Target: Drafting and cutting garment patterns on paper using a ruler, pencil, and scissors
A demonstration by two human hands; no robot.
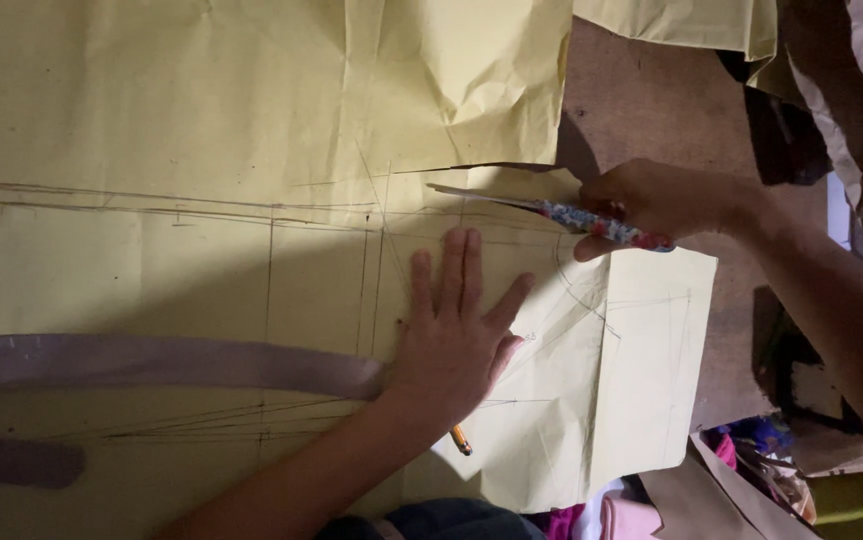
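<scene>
Yellow pattern paper pinned flat by the left hand with fingers spread, while the right hand, just beyond it, grips floral-handled scissors partway into the sheet's edge (blades largely hidden); slipping paper would likely drag the cut off the pencilled lines.

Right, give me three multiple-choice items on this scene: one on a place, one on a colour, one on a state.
1. Where does the left hand rest?
A. flat on the paper sheet
B. on the brown tabletop
C. on the scissors

2. What colour is the sheet?
A. white
B. pale yellow
C. blue

3. What is the right hand doing?
A. hanging empty
B. holding a pencil
C. gripping the scissors at the sheet's edge

Answers:
1 A, palm and spread fingers lie on it.
2 B, yellow throughout.
3 C, fingers wrap the patterned handle.
</scene>
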